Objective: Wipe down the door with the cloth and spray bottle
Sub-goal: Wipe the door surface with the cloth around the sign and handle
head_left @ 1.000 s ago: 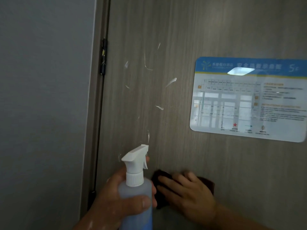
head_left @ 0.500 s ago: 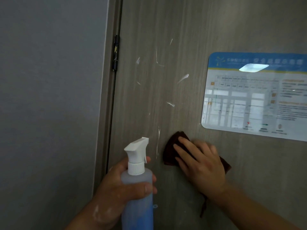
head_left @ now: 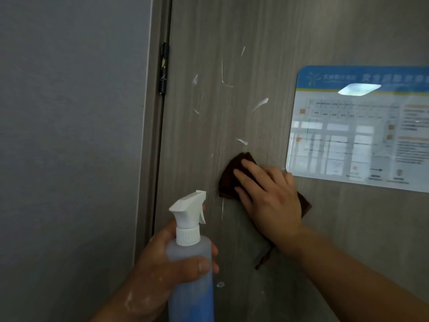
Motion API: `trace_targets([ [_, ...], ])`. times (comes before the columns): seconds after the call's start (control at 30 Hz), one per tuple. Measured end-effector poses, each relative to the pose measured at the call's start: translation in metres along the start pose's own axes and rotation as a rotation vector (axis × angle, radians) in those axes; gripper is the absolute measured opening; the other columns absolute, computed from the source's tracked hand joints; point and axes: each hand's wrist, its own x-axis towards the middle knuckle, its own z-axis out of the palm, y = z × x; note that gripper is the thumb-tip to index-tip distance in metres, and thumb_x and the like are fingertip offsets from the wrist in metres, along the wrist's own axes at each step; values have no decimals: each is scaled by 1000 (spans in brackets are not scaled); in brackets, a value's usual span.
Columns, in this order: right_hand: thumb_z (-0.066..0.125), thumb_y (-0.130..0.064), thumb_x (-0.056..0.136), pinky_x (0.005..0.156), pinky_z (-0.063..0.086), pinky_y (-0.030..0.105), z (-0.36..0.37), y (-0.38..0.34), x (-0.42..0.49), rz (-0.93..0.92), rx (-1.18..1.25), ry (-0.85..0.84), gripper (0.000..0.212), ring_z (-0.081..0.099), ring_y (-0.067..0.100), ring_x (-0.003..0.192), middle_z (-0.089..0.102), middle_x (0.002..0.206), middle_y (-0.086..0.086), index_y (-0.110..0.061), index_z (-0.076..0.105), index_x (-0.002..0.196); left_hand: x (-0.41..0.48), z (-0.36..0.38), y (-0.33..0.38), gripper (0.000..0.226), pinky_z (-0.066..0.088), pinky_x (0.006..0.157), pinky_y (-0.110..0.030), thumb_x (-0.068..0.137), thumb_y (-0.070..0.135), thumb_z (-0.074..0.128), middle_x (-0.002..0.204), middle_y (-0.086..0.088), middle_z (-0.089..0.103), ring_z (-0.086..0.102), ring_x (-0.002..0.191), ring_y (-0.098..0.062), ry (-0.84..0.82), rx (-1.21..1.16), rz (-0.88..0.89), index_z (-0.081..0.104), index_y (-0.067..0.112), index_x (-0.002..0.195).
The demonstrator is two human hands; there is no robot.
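The door [head_left: 267, 31] is a grey-brown wood-grain panel filling the centre and right of the view. Several white streaks [head_left: 260, 104] of sprayed liquid lie scattered on its upper left area, and one droplet [head_left: 220, 284] sits low on the panel, just right of the bottle.

The cloth [head_left: 228, 180] is dark brown and folded, pressed flat against the door below the streaks. The right hand [head_left: 269, 196] lies on it with fingers extended and spread, palm toward the panel, holding the cloth against the door. A corner of the cloth protrudes at the upper left of the fingers; another edge shows at the right of the hand, and a strip hangs below the wrist.

The spray bottle [head_left: 190, 270] is translucent, holds blue liquid and carries a white trigger head with the nozzle aimed at the door. The left hand [head_left: 162, 268] is wrapped around the bottle body, thumb across its front. The bottle is near the door, below and left of the cloth.

A laminated floor-plan sign [head_left: 357, 131] with a blue header is fixed to the door, just right of the cloth. A dark hinge [head_left: 164, 68] sits on the door's left edge beside the frame [head_left: 157, 159]. A grey wall [head_left: 69, 135] occupies the left.
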Motion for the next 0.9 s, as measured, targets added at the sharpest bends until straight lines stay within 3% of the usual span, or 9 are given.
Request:
trace_targets([
  [0.07, 61, -33, 99, 80, 38, 40, 4, -13, -37, -119, 26, -69, 33, 60, 28, 101, 61, 141, 2, -22, 68, 129, -2, -3, -3, 85, 55, 62, -43, 30, 27, 99, 85, -28, 69, 66, 68, -43, -3, 13, 10, 69, 18, 109],
  [0.17, 62, -29, 96, 83, 36, 40, 1, -30, -104, -441, 72, -216, 37, 62, 28, 102, 58, 145, 4, -22, 64, 133, -8, -8, -5, 91, 54, 63, -43, 33, 27, 98, 86, -30, 68, 65, 70, -43, 7, -2, 23, 66, 22, 118],
  [0.23, 64, -28, 96, 82, 37, 40, 1, -26, -108, -513, 88, -238, 38, 63, 27, 103, 59, 145, 3, -22, 64, 133, -13, -12, -6, 97, 54, 62, -43, 31, 28, 99, 85, -29, 68, 65, 69, -44, 20, 0, 20, 65, 21, 121],
  [0.43, 59, -35, 103, 77, 37, 39, 9, -10, 2, -218, -6, -82, 31, 61, 26, 99, 63, 139, 0, -23, 70, 129, -15, -12, -1, 101, 57, 58, -43, 21, 25, 100, 84, -33, 68, 66, 65, -45, 27, -10, 13, 67, 13, 116],
  [0.53, 56, -36, 104, 76, 39, 40, 12, -11, 27, -105, -26, -24, 31, 61, 27, 99, 64, 138, 0, -22, 71, 127, -12, -8, 1, 97, 56, 60, -42, 25, 25, 100, 84, -30, 68, 66, 67, -44, -6, -17, 18, 67, 21, 117],
  [0.6, 57, -33, 102, 78, 36, 39, 16, -19, 6, -142, -4, -48, 31, 59, 27, 102, 63, 140, 2, -22, 69, 129, -12, -8, 0, 91, 55, 61, -43, 28, 27, 100, 84, -29, 68, 66, 68, -44, -10, -18, 22, 69, 23, 113],
  [0.77, 58, -32, 96, 82, 33, 38, 6, -36, -94, -567, 70, -252, 36, 60, 25, 107, 62, 141, 1, -24, 68, 130, -18, -5, 0, 93, 55, 61, -41, 32, 26, 99, 84, -28, 68, 65, 68, -43, -24, -21, 28, 66, 23, 119],
  [0.83, 59, -32, 97, 80, 32, 38, 6, -26, -80, -573, 58, -255, 34, 59, 24, 106, 62, 141, 0, -25, 68, 129, -20, -4, 1, 93, 55, 61, -39, 31, 27, 99, 84, -28, 68, 65, 67, -42, -26, -12, 33, 67, 24, 118],
  [0.9, 62, -32, 97, 79, 33, 38, 9, -16, -41, -458, -4, -195, 34, 57, 26, 102, 62, 141, 2, -25, 68, 129, -19, -4, 3, 93, 55, 60, -40, 31, 27, 99, 84, -29, 68, 66, 67, -43, -32, -10, 42, 67, 23, 119],
])
